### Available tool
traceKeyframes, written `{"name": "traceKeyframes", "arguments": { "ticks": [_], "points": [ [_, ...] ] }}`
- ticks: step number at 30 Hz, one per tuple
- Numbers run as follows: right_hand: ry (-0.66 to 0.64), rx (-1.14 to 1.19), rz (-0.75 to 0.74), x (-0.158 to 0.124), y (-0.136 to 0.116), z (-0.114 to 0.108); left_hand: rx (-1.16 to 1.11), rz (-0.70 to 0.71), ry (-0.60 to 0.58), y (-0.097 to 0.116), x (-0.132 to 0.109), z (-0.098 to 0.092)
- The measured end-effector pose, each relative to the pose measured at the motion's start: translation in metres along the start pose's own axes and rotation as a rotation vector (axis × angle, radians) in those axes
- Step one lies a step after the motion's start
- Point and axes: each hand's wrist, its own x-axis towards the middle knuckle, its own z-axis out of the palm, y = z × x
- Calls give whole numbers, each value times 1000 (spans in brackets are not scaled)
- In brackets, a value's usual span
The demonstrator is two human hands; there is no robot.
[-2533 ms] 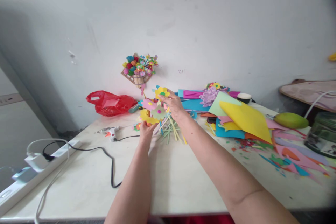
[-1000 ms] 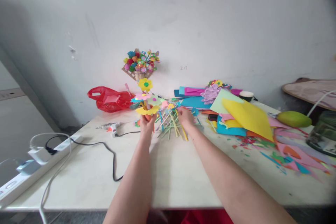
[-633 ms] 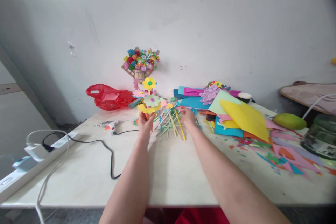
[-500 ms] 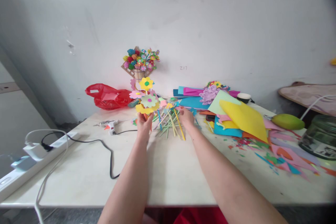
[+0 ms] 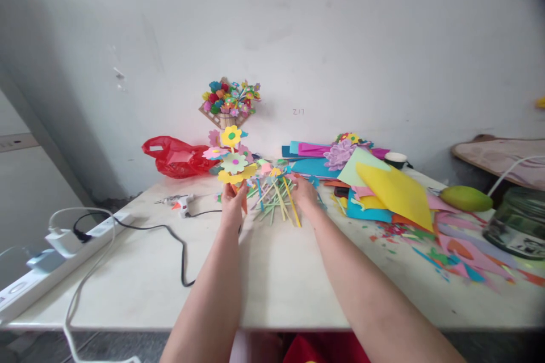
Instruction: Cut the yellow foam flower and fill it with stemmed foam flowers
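Note:
My left hand (image 5: 233, 202) is closed round the base of a bunch of paper flowers (image 5: 234, 163), with yellow, pink and pale green blooms standing upright above the fingers. At the right edge of a loose heap of flowers with thin green and yellow stems (image 5: 279, 201), my right hand (image 5: 303, 191) has its fingers bent together among the blooms. What it grips, if anything, is too small to make out. The stems fan out toward me on the white table (image 5: 272, 278).
A glue gun (image 5: 184, 206) with a black cable lies left, near a power strip (image 5: 63, 264). Behind is a red bag (image 5: 181, 157). To the right are coloured sheets (image 5: 394, 190), scraps, a green mango (image 5: 466, 198) and a glass jar (image 5: 517, 221). A flower basket (image 5: 229, 119) hangs on the wall.
The flower bunch in my left hand has tilted slightly to the left, showing a bit of blue behind the yellow bloom. My right hand has hardly moved. The view has shifted slightly.

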Motion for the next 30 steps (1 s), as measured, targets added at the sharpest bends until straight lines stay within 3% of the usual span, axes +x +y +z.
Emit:
{"name": "traceKeyframes", "arguments": {
  "ticks": [8, 14, 21, 30],
  "points": [
    [114, 62, -41, 1, 11, -3, -27, -58, -76, 2, -2, 0],
    [105, 6, -73, -8, 5, -3, -79, -84, -97, 7, -2, 3],
    [-19, -161, -265, -24, -19, 5, -42, -113, -107, 8, -5, 3],
    [-197, -246, -191, -20, -33, 9, -36, -176, -150, 8, -7, 6]
  ]
}}
